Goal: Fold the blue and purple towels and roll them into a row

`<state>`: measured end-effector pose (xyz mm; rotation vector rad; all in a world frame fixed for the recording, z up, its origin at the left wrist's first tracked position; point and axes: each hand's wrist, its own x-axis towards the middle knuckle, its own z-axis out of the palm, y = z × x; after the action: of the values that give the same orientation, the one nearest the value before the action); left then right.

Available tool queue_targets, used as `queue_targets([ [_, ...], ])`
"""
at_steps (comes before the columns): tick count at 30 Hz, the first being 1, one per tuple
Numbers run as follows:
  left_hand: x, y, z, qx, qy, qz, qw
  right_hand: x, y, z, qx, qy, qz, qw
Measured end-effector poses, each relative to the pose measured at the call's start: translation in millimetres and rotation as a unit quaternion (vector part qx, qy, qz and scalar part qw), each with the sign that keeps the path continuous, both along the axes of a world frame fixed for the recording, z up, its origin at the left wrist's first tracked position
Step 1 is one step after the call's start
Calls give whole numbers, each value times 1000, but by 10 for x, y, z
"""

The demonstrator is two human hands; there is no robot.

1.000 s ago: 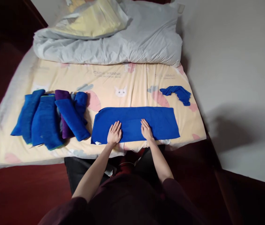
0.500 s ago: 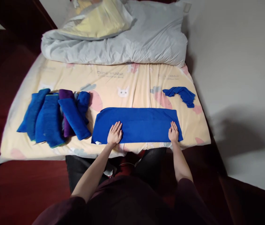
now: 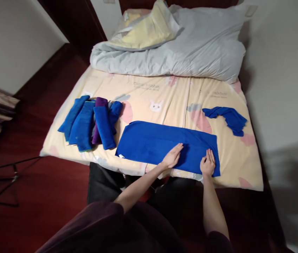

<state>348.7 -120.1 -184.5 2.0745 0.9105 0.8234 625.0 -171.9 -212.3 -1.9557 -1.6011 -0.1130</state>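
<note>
While the blue cloth (image 3: 149,140) is lying lengthwise left-to-right, the right hand (image 3: 208,163) is resting near its right end, left hand (image 3: 173,155) hovering mid-length, both unclenched, empty.

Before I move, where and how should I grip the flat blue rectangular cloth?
Probably pinch its short right edge, coming from the right: the flat blue rectangular cloth lies thin and spread out, so its middle offers little to hold, while that edge ends on the yellow patterned bedsheet.
</note>
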Motion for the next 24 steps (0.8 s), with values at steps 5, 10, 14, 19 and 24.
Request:
queue_targets([
  [5, -99, 107, -190, -31, -14, 36, 999, 8, 5, -17, 15, -4, 0, 1000],
  [10, -864, 178, -301, -19, -2, 110, 994, 1, 8, -14, 17, 5, 7, 1000],
  [14, -1289, 194, -311, 0, 23, 143, 989, -6, 12, -6, 15, 11, 2, 1000],
  [19, -1905, 180, -245, 20, 96, 206, 974, 11, 17, -26, 23, 7, 10, 1000],
  [24, -2530, 154, -117, 9, 168, 288, 943, 9, 16, -26, 20, 12, 11, 1000],
])
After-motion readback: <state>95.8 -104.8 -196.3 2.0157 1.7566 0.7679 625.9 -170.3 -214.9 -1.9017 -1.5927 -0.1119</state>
